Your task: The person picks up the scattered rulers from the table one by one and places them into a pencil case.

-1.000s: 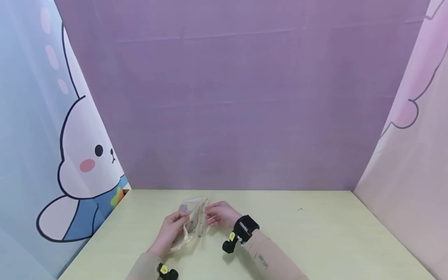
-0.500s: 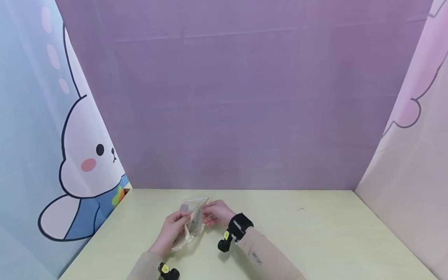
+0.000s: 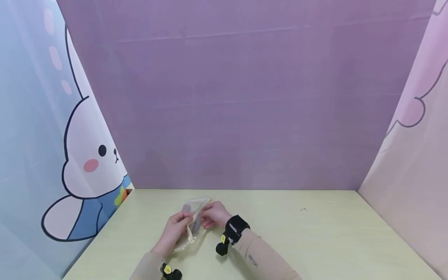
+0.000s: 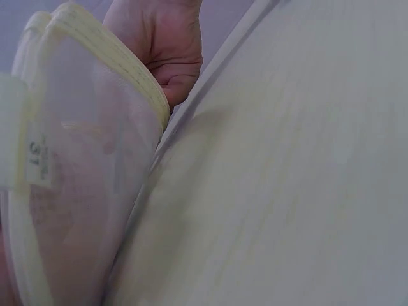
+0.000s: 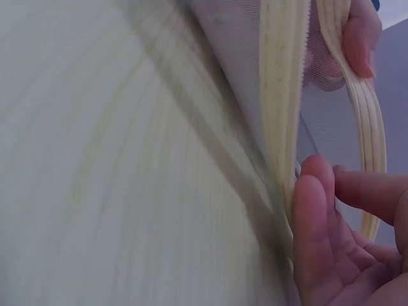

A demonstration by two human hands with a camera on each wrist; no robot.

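Note:
A translucent mesh zipper pouch [image 3: 196, 206] with cream edging is held tilted above the table, left of centre. My left hand [image 3: 176, 227] grips its near left side, thumb on top. In the left wrist view the mesh pouch [image 4: 95, 134] shows a white tag [image 4: 39, 156] marked 31. My right hand [image 3: 214, 214] is at the pouch's open mouth, thumb and fingertips together. The right wrist view shows the fingers [image 5: 312, 210] between the parted zipper tapes [image 5: 280, 95], pinching a slim, thin object that is mostly hidden. A faint strip [image 4: 119, 156] shows through the mesh.
The pale wooden table [image 3: 297, 237] spreads around both hands, with a small dark mark [image 3: 303, 209] at right. A purple backdrop [image 3: 245, 97] rises at its far edge. Patterned curtains [image 3: 87, 155] flank it. Black wrist cameras [image 3: 222, 249] hang near the tabletop.
My right hand has moved left, closer to the pouch's mouth and partly into it. The thin pale stick earlier visible at its fingers is now hidden. The left hand keeps its hold.

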